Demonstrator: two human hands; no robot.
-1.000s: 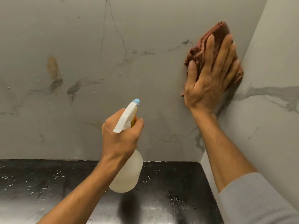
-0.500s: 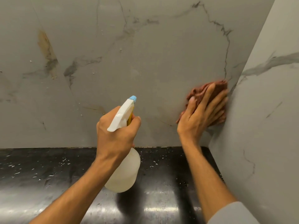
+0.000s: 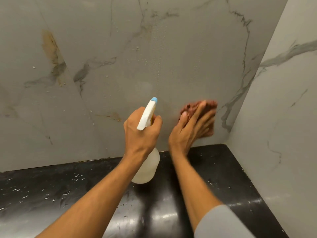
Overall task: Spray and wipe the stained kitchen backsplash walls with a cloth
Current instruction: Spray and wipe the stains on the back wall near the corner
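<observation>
My left hand (image 3: 141,133) grips a white spray bottle (image 3: 147,167) with a blue nozzle tip, held above the counter and pointed at the grey marble back wall (image 3: 171,57). My right hand (image 3: 190,129) presses a reddish-brown cloth (image 3: 208,105) flat against the lower part of that wall, just left of the corner; the hand is motion-blurred. A brown streak stain (image 3: 50,47) marks the wall at the upper left. A smaller brown smear (image 3: 111,115) sits low on the wall, left of the bottle. Fine droplets (image 3: 154,48) cling to the wall above the nozzle.
A glossy black countertop (image 3: 68,186) runs below the wall, speckled with water drops. A second marble wall (image 3: 283,117) closes the space on the right, meeting the back wall in a corner beside the cloth.
My right hand has swept the cloth down from high by the corner to low on the wall, then leftward toward the bottle. The bottle hand stays about where it was.
</observation>
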